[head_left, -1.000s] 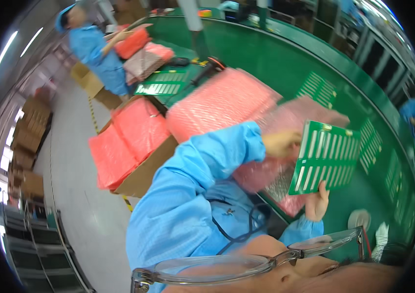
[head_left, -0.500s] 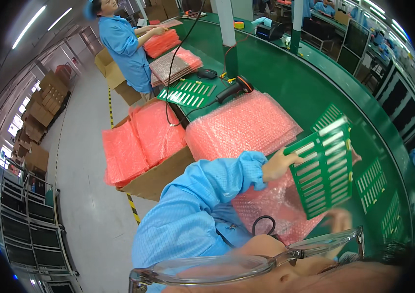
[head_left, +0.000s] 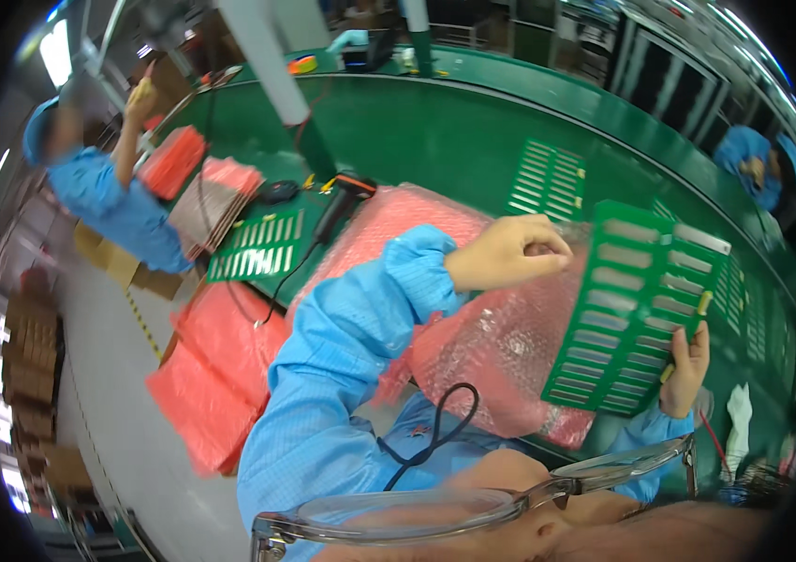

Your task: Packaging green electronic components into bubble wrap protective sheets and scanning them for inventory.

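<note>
Holds the green slotted circuit board [head_left: 637, 314] at frame right by one edge in the right hand [head_left: 685, 372], with left hand [head_left: 508, 253] curled narrow nearby, hold unclear, risking a drop onto pink bubble wrap [head_left: 487, 365] from slack one-sided grip

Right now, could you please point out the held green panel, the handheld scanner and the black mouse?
Held green panel [head_left: 642, 305], head view: the strip between its slot columns.
Handheld scanner [head_left: 342, 204], head view: its body.
Black mouse [head_left: 278, 192], head view: its top.
</note>
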`<action>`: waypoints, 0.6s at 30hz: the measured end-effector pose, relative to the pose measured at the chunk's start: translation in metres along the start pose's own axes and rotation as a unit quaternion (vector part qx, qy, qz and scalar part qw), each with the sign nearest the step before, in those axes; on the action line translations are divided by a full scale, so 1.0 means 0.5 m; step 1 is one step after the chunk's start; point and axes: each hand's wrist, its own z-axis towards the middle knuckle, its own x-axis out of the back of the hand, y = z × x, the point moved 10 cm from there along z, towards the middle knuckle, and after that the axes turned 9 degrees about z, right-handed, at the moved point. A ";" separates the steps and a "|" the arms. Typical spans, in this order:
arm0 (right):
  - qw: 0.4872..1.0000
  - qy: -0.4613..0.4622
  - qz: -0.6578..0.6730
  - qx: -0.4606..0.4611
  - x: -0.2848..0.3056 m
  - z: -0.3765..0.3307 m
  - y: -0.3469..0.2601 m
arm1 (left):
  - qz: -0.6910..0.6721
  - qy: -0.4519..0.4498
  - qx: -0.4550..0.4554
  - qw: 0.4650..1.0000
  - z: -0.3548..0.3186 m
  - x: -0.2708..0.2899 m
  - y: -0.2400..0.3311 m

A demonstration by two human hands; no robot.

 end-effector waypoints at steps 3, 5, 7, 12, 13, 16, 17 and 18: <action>0.988 0.111 0.087 -0.054 0.106 -0.081 -0.019 | 0.101 -0.008 -0.077 0.992 0.035 -0.021 0.038; 0.977 0.181 0.052 -0.095 0.178 -0.127 0.027 | 0.105 -0.049 -0.084 0.990 0.032 -0.055 0.031; 0.980 0.127 0.098 -0.114 0.172 -0.169 0.047 | 0.159 -0.046 -0.157 0.974 0.032 -0.084 0.045; 0.964 0.081 0.122 -0.221 0.103 -0.217 0.092 | 0.166 -0.104 -0.088 0.977 0.033 -0.135 0.018; 0.959 0.084 0.119 -0.244 0.096 -0.222 0.098 | 0.173 -0.102 -0.101 0.975 0.034 -0.148 0.024; 0.953 0.056 0.118 -0.272 0.059 -0.210 0.111 | 0.173 -0.099 -0.109 0.974 0.021 -0.191 0.058; 0.950 0.044 0.119 -0.287 0.054 -0.204 0.130 | 0.173 -0.106 -0.093 0.975 0.018 -0.207 0.070; 0.948 0.043 0.106 -0.296 0.047 -0.196 0.136 | 0.163 -0.110 -0.089 0.976 0.018 -0.222 0.092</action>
